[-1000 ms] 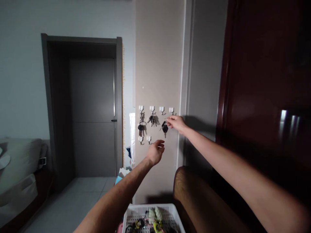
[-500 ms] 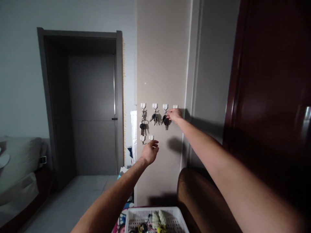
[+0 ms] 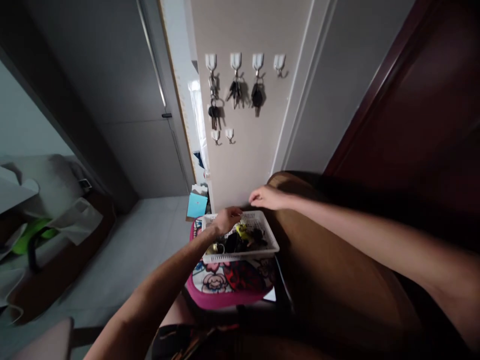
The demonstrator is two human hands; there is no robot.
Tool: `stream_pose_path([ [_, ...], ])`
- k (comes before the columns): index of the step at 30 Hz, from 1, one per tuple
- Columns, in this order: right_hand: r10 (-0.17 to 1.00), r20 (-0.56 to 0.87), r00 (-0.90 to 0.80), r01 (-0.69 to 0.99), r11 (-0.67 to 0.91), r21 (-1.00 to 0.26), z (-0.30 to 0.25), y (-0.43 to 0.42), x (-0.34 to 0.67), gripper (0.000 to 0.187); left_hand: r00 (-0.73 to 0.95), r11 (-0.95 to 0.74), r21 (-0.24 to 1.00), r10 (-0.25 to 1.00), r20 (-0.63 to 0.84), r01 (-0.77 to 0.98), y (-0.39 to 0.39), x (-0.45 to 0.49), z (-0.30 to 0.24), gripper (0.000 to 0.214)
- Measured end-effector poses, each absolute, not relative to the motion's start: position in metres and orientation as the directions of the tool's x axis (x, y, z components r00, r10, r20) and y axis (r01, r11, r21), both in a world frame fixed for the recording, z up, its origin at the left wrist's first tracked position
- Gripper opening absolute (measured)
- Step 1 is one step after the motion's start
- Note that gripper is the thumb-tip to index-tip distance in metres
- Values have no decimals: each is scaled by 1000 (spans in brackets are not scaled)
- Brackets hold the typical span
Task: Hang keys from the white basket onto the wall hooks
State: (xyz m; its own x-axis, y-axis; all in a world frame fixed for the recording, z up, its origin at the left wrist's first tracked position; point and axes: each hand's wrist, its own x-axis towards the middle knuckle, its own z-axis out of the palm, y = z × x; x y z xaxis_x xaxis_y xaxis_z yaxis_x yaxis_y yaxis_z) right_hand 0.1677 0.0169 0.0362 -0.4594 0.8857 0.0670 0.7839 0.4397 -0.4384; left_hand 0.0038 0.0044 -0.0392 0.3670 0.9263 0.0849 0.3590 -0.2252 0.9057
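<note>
My left hand (image 3: 227, 219) hovers over the far left part of a white plastic basket (image 3: 242, 256), fingers curled downward among the small things in it; what it holds, if anything, is hidden. My right hand (image 3: 265, 196) hangs above the basket's far rim, fingers loosely bent, nothing in it. The basket holds several key bunches and small yellow and black items (image 3: 243, 236). On the beige wall, white hooks carry a key bunch (image 3: 213, 107), a second bunch (image 3: 235, 92) and a black key fob (image 3: 257, 95). One top hook (image 3: 279, 64) is bare.
The basket sits on a pink cartoon-print stool (image 3: 228, 282). A brown wooden armrest (image 3: 322, 260) lies to the right below a dark red door (image 3: 405, 95). Two bare lower hooks (image 3: 223, 135), a grey door (image 3: 112, 90) and a couch (image 3: 45, 210) are to the left.
My right hand has left the black key fob hanging on the third hook and come down to the basket. My left hand dropped to the basket too. The view tilted down.
</note>
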Motion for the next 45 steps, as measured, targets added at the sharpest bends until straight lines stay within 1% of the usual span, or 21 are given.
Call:
stream_pose_path([
  [1,857,-9,-515,775,461,-433,22,7,166,12,395,-253,881,915,83,400,-3,1,-48,17],
  [3,803,-116,-585,768,502,-398,1,-6,163,12,427,-319,823,898,104,470,-15,-4,-62,16],
  [6,768,-199,-609,785,546,-294,-14,-12,160,14,403,-367,745,904,143,557,-26,-11,-76,20],
  [9,803,-181,-568,820,534,-207,-22,-12,158,19,350,-361,685,923,163,633,-31,-13,-80,24],
  [11,834,-162,-528,847,504,-166,-27,-13,158,29,329,-354,644,930,165,678,-31,-10,-80,35],
  [13,842,-185,-507,862,493,-121,-32,-14,158,37,328,-333,602,937,123,726,-31,-6,-78,46],
  [15,835,-232,-499,865,498,-66,-35,-14,159,37,333,-299,551,942,41,779,-31,-2,-75,52],
  [17,837,-253,-484,868,497,-16,-34,-13,159,32,323,-274,486,946,-18,830,-31,-1,-73,53],
  [19,852,-239,-465,875,483,21,-30,-10,159,28,309,-277,417,951,-11,866,-33,-1,-71,52],
  [21,873,-212,-439,887,459,49,-24,-7,159,27,350,-343,361,936,48,867,-36,-1,-68,48],
  [23,887,-203,-416,899,435,57,-20,-5,159,27,456,-460,322,885,91,828,-37,-1,-65,43],
  [25,881,-225,-415,899,435,46,-18,-5,159,27,548,-548,306,831,94,779,-38,0,-61,35],
  [27,864,-252,-436,889,457,30,-18,-7,160,29,570,-565,318,817,87,761,-37,0,-60,27],
  [29,847,-253,-468,873,488,18,-20,-8,160,30,558,-553,364,824,101,750,-35,0,-60,21],
  [32,825,-175,-537,841,539,-43,-21,-5,159,26,534,-518,497,837,125,696,-30,-1,-63,17],
  [35,801,-82,-593,799,573,-181,-19,-1,155,22,476,-419,649,874,100,634,-24,0,-61,14],
  [37,803,-80,-590,786,550,-282,-15,1,152,23,434,-353,734,897,87,580,-22,2,-55,11],
  [40,811,-118,-573,771,485,-413,-10,1,150,22,378,-270,846,922,89,460,-19,5,-44,9],
  [42,815,-117,-567,755,457,-471,-8,0,150,20,332,-211,899,940,79,384,-18,7,-38,8],
  [45,836,-79,-542,736,428,-524,-6,0,151,18,275,-141,944,960,57,297,-14,7,-31,9],
])
